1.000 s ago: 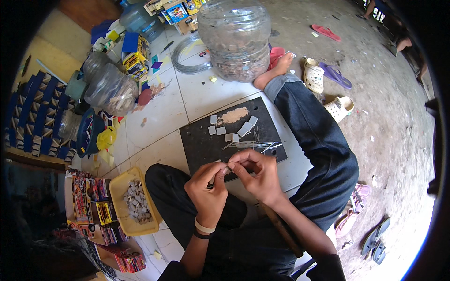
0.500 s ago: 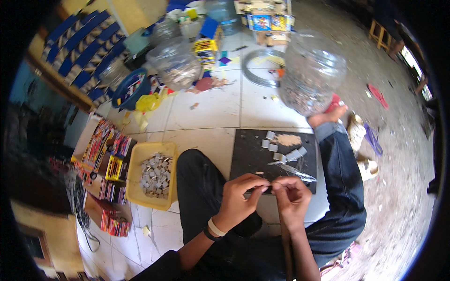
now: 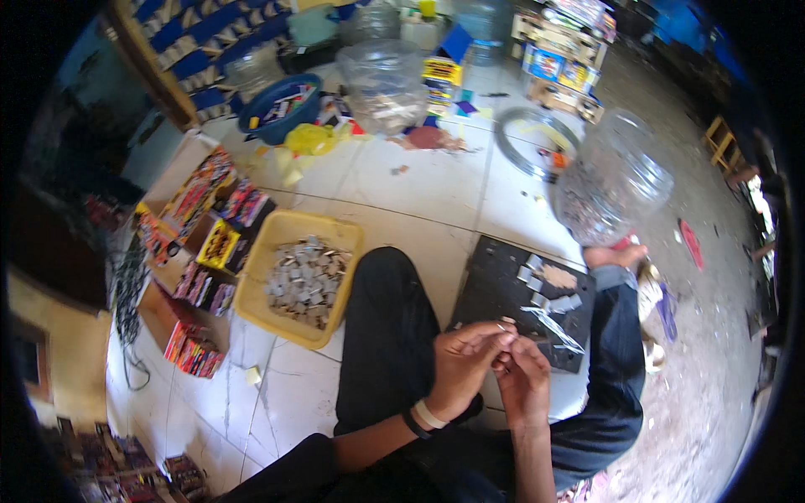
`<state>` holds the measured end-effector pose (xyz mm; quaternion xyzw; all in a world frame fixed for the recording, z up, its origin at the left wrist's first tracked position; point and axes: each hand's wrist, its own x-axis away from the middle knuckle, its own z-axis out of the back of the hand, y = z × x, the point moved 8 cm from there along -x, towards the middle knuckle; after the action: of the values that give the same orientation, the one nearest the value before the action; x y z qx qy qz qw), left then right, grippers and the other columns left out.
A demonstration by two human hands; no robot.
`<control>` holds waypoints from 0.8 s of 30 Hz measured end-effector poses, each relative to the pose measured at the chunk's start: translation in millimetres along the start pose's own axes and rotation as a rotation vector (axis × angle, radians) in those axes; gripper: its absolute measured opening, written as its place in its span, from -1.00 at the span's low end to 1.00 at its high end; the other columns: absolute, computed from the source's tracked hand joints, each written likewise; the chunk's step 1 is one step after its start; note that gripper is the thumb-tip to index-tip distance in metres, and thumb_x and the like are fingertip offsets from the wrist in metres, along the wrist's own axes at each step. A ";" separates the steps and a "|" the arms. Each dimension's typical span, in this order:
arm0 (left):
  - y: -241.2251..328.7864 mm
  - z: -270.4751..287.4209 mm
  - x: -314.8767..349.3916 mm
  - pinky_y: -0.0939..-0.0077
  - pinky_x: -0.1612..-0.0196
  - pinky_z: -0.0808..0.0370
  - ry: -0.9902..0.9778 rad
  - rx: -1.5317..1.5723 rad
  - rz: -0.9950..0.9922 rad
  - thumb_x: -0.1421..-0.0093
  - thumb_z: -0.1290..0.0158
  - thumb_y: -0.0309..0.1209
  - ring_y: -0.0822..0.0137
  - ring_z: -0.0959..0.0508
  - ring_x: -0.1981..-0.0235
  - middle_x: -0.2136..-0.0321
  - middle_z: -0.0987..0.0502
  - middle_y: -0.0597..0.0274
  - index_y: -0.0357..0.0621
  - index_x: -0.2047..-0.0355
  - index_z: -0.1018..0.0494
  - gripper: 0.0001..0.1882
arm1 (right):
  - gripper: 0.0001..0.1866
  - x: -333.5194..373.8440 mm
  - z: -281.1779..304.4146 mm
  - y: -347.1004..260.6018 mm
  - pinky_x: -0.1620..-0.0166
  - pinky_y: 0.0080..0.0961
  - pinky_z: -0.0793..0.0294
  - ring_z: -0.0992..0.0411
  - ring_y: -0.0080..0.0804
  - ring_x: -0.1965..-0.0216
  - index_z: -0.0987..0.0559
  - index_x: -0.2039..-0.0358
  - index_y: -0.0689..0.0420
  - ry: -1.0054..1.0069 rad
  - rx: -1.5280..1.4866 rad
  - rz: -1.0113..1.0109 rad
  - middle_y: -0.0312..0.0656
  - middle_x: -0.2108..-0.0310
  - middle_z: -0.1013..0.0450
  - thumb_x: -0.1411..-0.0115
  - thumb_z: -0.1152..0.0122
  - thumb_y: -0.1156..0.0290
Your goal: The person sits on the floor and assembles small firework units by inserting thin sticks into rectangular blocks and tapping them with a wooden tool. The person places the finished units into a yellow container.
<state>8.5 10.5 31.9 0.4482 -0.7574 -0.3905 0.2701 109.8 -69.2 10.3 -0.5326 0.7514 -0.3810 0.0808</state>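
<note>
Your left hand [image 3: 459, 369] and right hand [image 3: 526, 381] pinch a small piece, mostly hidden, by the black board's [image 3: 496, 272] near edge; a slipping fingertip could drop it off the board.

Shows as a tiny pale piece [image 3: 506, 327], mostly covered and unclear in shape or tilt, pinched between the fingertips of left hand [image 3: 466, 359] and right hand [image 3: 525, 377], over the black board [image 3: 495, 277].

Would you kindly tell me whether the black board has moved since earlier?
No, the board seems unmoved: its far-left corner stays by the same tile joint.
</note>
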 end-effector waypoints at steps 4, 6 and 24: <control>16.9 22.0 -22.9 0.35 -0.11 -0.69 0.031 -0.109 -0.132 -0.44 -0.26 -0.57 0.24 -0.77 0.09 0.17 -0.75 0.09 -0.35 0.10 -0.67 -0.91 | -0.89 -10.7 18.7 -14.9 0.00 -0.53 -0.52 -0.54 -0.54 0.14 -0.71 0.08 0.19 0.106 0.298 0.084 -0.30 0.17 -0.63 -0.45 -0.38 0.46; 18.2 31.9 -40.2 0.35 -0.07 -0.73 0.025 -0.137 -0.181 -0.43 -0.27 -0.58 0.24 -0.78 0.09 0.17 -0.74 0.08 -0.37 0.07 -0.67 -0.88 | -0.84 -18.6 32.1 -28.2 -0.02 -0.51 -0.54 -0.55 -0.52 0.10 -0.71 0.07 0.21 0.267 0.696 0.147 -0.26 0.15 -0.64 -0.38 -0.45 0.52; -24.7 17.6 -60.0 0.52 0.04 -0.73 -0.093 -0.510 -0.221 -0.38 -0.29 -0.64 0.35 -0.79 0.16 0.16 -0.79 0.07 -0.40 0.10 -0.71 -0.88 | -0.82 -49.0 -4.3 -38.5 0.09 -0.02 -0.58 -0.57 0.11 0.18 -0.74 0.24 0.21 0.088 1.492 0.676 -0.01 0.28 -0.59 -0.11 -0.43 0.66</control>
<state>33.8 62.8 -1.9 0.4272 -0.5929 -0.6157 0.2947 156.4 -30.4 24.7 -0.0681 0.4230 -0.7562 0.4946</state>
